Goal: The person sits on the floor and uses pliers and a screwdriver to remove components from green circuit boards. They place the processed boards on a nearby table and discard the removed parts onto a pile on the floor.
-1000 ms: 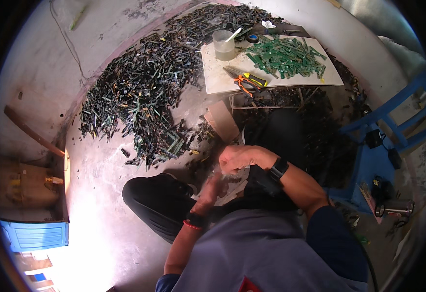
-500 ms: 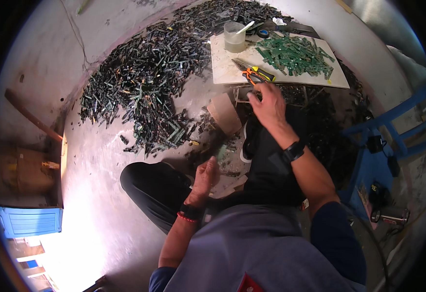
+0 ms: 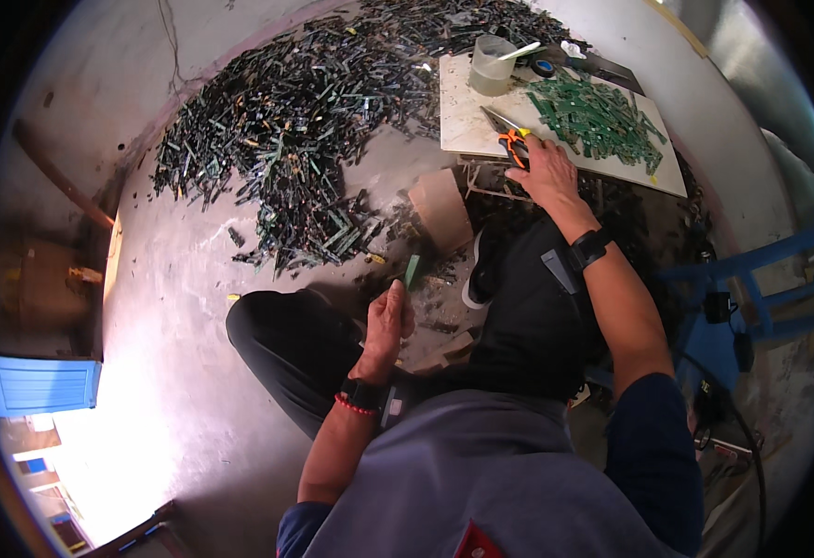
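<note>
Tool pick-up step: your right hand [image 3: 545, 169] reaches onto the white board [image 3: 467, 130] that serves as a bench and settles on the orange-handled pliers [image 3: 511, 138], its grip closing over the handles though not yet clearly lifting them. Your left hand [image 3: 388, 325] is closed around a thin green strip [image 3: 412, 270], held upright above your lap. Green strips [image 3: 602, 116] lie heaped just beside the pliers; a dark pile [image 3: 277, 139] covers the floor. Judged next: secure the pliers, then bring tool and strip together.
</note>
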The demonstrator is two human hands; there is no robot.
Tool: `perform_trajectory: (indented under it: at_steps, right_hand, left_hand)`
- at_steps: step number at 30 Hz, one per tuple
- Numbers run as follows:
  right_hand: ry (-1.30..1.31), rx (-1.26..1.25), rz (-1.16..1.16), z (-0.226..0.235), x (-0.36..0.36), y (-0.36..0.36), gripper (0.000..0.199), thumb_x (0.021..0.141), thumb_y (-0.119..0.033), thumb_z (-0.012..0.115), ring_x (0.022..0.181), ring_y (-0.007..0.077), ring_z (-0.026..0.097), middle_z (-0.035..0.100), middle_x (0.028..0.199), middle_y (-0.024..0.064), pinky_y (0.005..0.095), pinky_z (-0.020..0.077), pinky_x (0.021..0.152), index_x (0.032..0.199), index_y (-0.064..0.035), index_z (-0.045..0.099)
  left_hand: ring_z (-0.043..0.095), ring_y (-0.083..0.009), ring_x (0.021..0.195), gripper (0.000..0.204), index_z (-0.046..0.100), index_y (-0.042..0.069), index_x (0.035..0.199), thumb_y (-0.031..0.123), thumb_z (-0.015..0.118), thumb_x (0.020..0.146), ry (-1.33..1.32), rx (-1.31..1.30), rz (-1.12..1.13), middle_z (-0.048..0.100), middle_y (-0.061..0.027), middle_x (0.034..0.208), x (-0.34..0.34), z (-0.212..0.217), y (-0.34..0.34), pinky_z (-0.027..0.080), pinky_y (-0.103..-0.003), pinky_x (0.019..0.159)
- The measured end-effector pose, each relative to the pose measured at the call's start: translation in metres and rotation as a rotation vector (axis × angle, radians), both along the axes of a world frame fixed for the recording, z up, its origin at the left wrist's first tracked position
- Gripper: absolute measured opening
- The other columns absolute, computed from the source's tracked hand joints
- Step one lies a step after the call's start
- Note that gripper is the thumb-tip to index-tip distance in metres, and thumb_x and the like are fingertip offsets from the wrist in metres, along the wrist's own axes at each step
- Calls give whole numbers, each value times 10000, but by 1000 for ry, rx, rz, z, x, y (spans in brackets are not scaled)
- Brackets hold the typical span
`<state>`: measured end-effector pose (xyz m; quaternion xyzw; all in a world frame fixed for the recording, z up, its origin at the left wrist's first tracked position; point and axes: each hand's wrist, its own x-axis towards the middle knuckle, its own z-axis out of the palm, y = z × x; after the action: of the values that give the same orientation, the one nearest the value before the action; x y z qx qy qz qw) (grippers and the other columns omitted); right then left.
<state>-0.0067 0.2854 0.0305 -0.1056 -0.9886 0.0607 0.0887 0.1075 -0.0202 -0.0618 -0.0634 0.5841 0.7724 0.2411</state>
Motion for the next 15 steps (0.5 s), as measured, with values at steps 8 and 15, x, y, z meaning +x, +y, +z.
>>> perform_trajectory:
  at_steps: [8, 15]
  right_hand:
    - [75, -388, -4, -18, -2, 12, 447, 684, -291, 676, 840, 320, 587, 598, 868, 133, 378, 490, 755, 1027, -16, 590]
    - [-212, -2102, 349, -24, 79, -62, 277, 744, -131, 499, 701, 197, 582, 597, 812, 123, 303, 470, 649, 994, -17, 532]
  left_hand:
    - [343, -73, 424, 472, 450, 97, 679, 473, 427, 962, 39, -40, 121, 392, 19, 521, -1, 0, -7, 258, -231, 407]
    - [349, -67, 405, 459, 456, 95, 680, 458, 442, 961, 34, -53, 178, 403, 24, 516, -3, -3, -7, 267, -220, 387]
